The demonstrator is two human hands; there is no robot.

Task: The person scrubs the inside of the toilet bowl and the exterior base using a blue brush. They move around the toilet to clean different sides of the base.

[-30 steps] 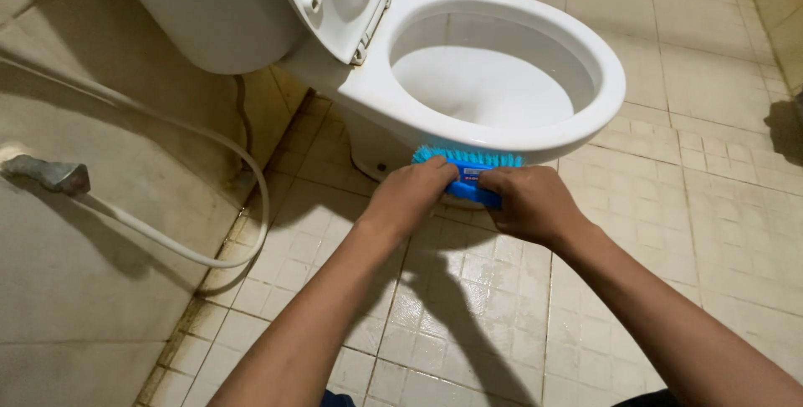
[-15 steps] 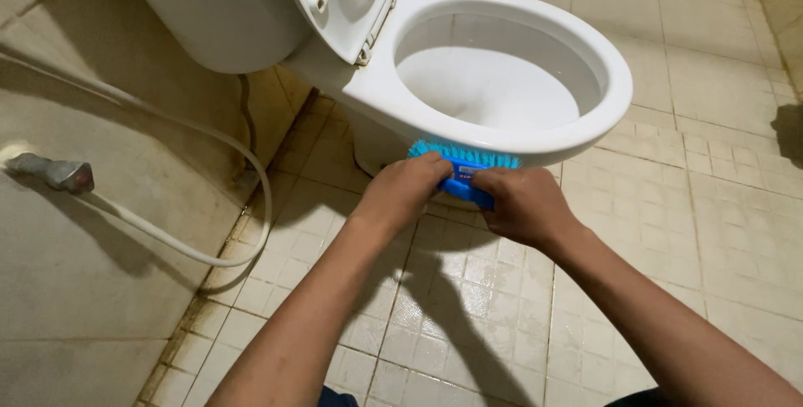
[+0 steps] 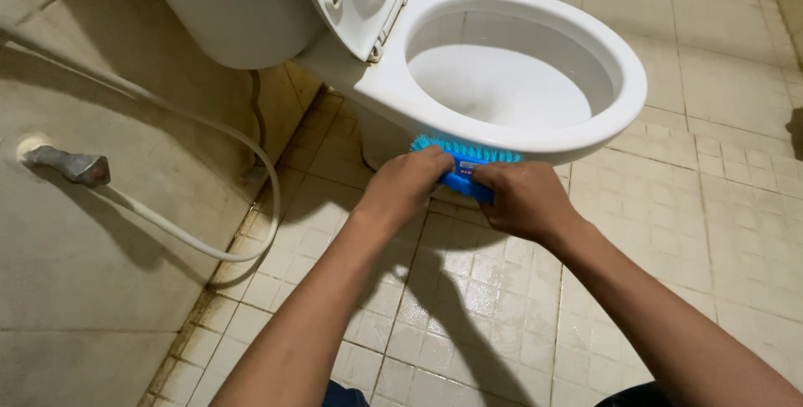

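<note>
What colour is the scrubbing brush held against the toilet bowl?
Blue body with lighter turquoise bristles, the brush shows best in the head view.

Toilet [image 3: 585,135]: glossy white ceramic, smooth | brush [image 3: 462,174]: blue plastic, turquoise bristles | floor [image 3: 719,206]: matt beige tile, stained grout, wet sheen | hose [image 3: 209,248]: smooth white plastic | tap [image 3: 71,164]: dull grey metal

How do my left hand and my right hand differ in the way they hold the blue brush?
The left hand grips the blue brush from its left end, fingers curled over the top; the right hand grips the right end, lower down. The left hand sits closer to the toilet's base, the right hand under the bowl rim. Both are closed on the brush, pressing its bristles against the toilet's underside.
</note>
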